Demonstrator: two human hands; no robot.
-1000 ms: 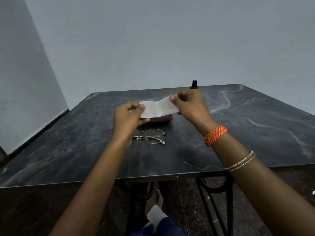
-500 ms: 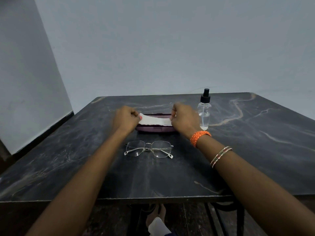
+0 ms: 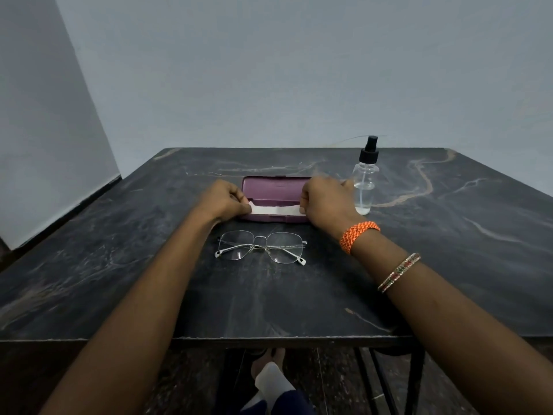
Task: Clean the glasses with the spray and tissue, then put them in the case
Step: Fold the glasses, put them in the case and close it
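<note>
Glasses [image 3: 261, 246] sit folded on the dark marble table [image 3: 449, 265], nearest of the task's things, arms crossed behind the clear lenses, thin silver frame, lying between the two forearms and touched by neither hand. Just beyond them, both hands are up at the near edge of the purple case [image 3: 275, 191], which lies open with its lid tipped back toward the far side. Left hand [image 3: 223, 200] has its fingers curled and pinches the left end of the white tissue [image 3: 275, 209]; right hand [image 3: 324, 199] does the same at the right end, thumb pressed down on it. Tissue is pulled out flat into a strip between the two hands, lying along the near part of the case. On the right wrist, an orange braided band [image 3: 359, 235], and further down the forearm a thin beaded bangle [image 3: 399, 272]. Just to the right of the right hand stands the spray bottle [image 3: 365, 181], upright, clear body, black pump top, a little liquid in the bottom. Behind it all, a plain pale wall [image 3: 269, 70].
</note>
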